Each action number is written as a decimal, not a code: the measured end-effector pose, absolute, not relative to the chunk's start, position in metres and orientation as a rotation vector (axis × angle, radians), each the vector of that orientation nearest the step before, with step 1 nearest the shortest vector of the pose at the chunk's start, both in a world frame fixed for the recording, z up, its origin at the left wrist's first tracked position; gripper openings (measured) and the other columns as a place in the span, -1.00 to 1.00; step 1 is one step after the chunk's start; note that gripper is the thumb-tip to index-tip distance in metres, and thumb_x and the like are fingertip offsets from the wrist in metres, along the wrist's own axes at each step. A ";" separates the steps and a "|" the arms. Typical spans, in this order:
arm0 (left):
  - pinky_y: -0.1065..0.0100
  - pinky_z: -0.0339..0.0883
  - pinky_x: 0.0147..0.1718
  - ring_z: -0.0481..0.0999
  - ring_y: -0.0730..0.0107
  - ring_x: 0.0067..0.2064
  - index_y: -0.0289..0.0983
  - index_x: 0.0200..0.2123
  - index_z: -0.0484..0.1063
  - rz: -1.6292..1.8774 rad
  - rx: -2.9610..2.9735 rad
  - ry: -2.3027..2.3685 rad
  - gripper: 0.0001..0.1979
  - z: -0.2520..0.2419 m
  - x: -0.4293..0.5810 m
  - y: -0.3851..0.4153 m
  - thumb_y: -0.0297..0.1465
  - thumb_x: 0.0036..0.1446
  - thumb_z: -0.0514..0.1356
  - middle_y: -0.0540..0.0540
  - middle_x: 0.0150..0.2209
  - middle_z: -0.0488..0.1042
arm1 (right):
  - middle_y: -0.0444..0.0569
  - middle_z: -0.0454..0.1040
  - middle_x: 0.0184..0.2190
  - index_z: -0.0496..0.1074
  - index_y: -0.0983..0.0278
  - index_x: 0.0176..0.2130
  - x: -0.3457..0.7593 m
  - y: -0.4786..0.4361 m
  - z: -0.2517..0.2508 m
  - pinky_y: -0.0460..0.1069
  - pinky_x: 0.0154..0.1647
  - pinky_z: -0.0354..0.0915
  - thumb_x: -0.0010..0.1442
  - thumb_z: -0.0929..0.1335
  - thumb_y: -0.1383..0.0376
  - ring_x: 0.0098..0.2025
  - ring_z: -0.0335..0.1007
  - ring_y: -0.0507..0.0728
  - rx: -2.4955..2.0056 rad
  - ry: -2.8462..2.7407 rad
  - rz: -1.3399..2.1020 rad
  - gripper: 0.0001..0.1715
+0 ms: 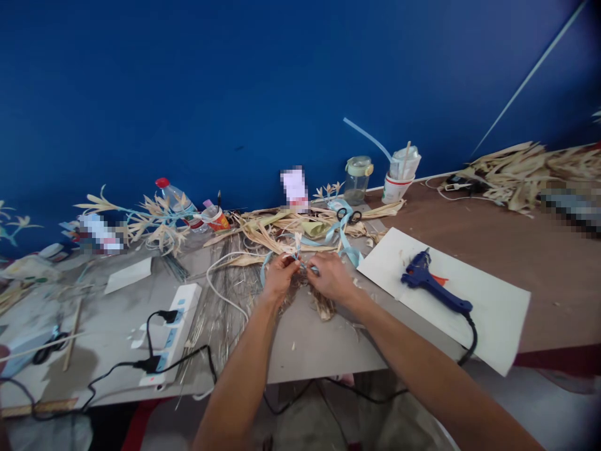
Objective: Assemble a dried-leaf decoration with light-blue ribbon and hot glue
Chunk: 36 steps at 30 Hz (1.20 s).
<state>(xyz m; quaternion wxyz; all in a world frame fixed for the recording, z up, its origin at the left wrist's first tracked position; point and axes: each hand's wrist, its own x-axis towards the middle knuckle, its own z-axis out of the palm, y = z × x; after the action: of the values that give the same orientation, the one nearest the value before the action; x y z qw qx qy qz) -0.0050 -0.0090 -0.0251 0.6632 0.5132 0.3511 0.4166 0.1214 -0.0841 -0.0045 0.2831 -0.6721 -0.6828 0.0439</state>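
Note:
My left hand (279, 275) is closed in a pinch at the middle of the table's front part, on the thin stem of a small dried-husk flower (297, 243). The pale petals point up above the fingertips. Close beside it, my right hand (334, 275) is also closed, with its fingertips on light-blue tape at the stem. Fingers cover most of the stem and tape. Under the right hand lies a piece of brown dried husk (323, 308). A loop of light-blue ribbon (353, 254) runs across the husks behind the hands, near black-handled scissors (350, 216).
A blue glue gun (434, 285) rests on a white board (498, 319) at right. At left are a power strip (176, 338) with black cords and several thin wires (220, 307). Dried husks (263, 228), a lidded jar (357, 181), cups (397, 188) and a bottle (176, 197) stand behind.

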 end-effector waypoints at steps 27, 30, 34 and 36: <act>0.45 0.21 -0.49 0.27 0.61 -0.60 -0.31 -0.58 0.35 0.802 0.855 0.744 -0.74 -0.010 -0.008 -0.013 -0.45 -0.34 0.39 0.10 -0.66 0.32 | -0.04 0.49 -0.40 0.43 0.27 -0.41 0.117 -0.084 -0.007 -0.03 -0.22 0.08 0.09 0.28 0.38 -0.28 0.35 0.11 -1.720 -1.800 0.146 -0.88; 0.44 0.22 -0.49 0.26 0.62 -0.61 -0.30 -0.59 0.34 0.784 0.837 0.743 -0.74 -0.008 -0.009 -0.013 -0.46 -0.36 0.40 0.11 -0.67 0.31 | -0.05 0.48 -0.41 0.43 0.27 -0.41 0.117 -0.083 -0.007 -0.03 -0.22 0.08 0.09 0.28 0.38 -0.29 0.34 0.10 -1.716 -1.823 0.124 -0.87; 0.46 0.20 -0.53 0.23 0.62 -0.63 -0.29 -0.62 0.35 0.790 0.824 0.757 -0.76 -0.010 -0.008 -0.013 -0.48 -0.37 0.39 0.12 -0.69 0.31 | -0.04 0.48 -0.42 0.42 0.27 -0.42 0.117 -0.084 -0.006 -0.02 -0.22 0.08 0.10 0.28 0.37 -0.29 0.34 0.11 -1.716 -1.858 0.107 -0.87; 0.47 0.19 -0.55 0.22 0.63 -0.63 -0.29 -0.63 0.36 0.797 0.822 0.765 -0.77 -0.012 -0.007 -0.014 -0.49 -0.38 0.39 0.12 -0.70 0.30 | -0.05 0.48 -0.42 0.42 0.27 -0.42 0.117 -0.084 -0.006 -0.02 -0.22 0.08 0.10 0.28 0.37 -0.28 0.34 0.12 -1.711 -1.863 0.102 -0.88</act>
<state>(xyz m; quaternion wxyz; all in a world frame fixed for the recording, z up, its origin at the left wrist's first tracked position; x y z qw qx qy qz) -0.0071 -0.0137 -0.0115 0.7721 0.3795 0.3532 0.3675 0.1166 -0.0839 -0.0056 0.3001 -0.6448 -0.7019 0.0385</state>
